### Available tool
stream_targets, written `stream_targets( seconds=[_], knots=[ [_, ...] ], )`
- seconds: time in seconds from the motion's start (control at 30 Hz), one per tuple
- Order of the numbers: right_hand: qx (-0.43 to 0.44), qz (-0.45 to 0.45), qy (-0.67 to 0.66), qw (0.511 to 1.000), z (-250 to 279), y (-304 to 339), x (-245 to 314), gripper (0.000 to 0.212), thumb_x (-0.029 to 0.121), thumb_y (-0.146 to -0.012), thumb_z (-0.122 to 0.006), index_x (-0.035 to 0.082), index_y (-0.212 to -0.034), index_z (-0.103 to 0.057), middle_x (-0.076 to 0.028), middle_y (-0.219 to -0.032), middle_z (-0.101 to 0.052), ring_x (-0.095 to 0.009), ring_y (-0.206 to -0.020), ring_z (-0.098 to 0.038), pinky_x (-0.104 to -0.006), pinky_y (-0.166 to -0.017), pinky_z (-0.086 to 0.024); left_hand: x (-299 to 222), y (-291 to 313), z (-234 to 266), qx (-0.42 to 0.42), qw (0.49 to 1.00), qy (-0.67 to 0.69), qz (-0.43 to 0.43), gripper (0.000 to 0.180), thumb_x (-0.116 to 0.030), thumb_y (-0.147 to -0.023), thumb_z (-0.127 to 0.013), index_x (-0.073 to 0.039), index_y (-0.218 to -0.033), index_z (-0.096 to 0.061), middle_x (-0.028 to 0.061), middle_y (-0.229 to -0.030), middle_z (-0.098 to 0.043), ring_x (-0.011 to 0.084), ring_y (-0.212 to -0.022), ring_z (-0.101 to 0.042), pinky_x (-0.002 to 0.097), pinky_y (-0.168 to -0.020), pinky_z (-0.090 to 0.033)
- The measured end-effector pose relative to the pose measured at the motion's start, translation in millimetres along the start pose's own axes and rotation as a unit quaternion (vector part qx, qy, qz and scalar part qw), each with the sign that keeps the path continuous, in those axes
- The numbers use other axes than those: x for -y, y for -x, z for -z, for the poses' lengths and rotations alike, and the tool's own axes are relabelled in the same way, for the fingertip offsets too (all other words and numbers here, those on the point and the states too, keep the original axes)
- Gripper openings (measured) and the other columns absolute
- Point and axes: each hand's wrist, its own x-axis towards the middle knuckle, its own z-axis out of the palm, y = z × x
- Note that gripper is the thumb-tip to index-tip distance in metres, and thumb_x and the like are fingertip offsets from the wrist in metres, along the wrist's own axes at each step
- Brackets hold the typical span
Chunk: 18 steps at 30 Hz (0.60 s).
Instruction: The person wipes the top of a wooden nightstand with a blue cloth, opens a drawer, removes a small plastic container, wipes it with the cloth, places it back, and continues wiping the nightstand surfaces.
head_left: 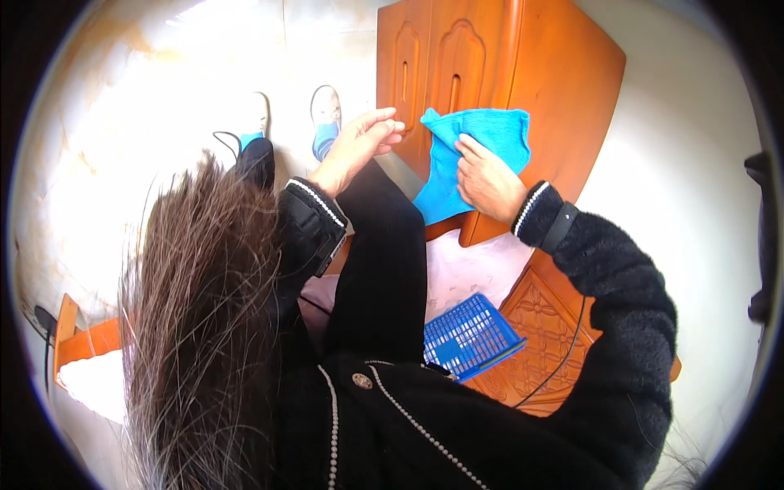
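Note:
My right hand grips a bright blue cloth and presses it against the top edge of an orange wooden cabinet. The cloth hangs down over the cabinet's front corner. My left hand floats to the left of the cloth, fingers loosely curled with the tips close together, holding nothing that I can see. Both arms wear black fuzzy sleeves with white beaded cuffs.
A blue plastic basket sits low beside my body on a carved wooden surface, with white fabric behind it. Two white-and-blue shoes stand on the pale floor. Long dark hair hangs at the left.

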Motion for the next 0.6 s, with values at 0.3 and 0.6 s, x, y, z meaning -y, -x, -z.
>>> stream_targets(
  seconds=[0.3, 0.6],
  knots=[
    [0.067, -0.243, 0.200, 0.947, 43.5, -73.6, -119.6, 0.058, 0.037, -0.091, -0.051, 0.009, -0.142, -0.048, -0.009, -0.150, -0.041, -0.028, -0.141, -0.030, -0.0540, -0.115, -0.020, -29.5, -4.5, 13.9, 0.017, 0.999, -0.008, -0.038, 0.046, -0.028, -0.098, -0.058, -0.003, -0.137, -0.051, 0.0074, -0.118, -0.066, 0.0100, -0.097, -0.064, 0.0225, -0.085, -0.050],
    [0.092, -0.263, 0.147, 0.949, -54.7, -98.5, -66.1, 0.061, 0.039, -0.093, -0.044, 0.012, -0.147, -0.041, -0.009, -0.156, -0.031, -0.037, -0.145, -0.023, -0.0578, -0.116, -0.014, -66.5, 0.7, 9.4, -0.042, 0.996, 0.001, -0.075, 0.046, -0.025, -0.094, -0.061, -0.001, -0.133, -0.054, 0.0087, -0.109, -0.068, 0.0119, -0.093, -0.064, 0.0252, -0.082, -0.051]
  ],
)
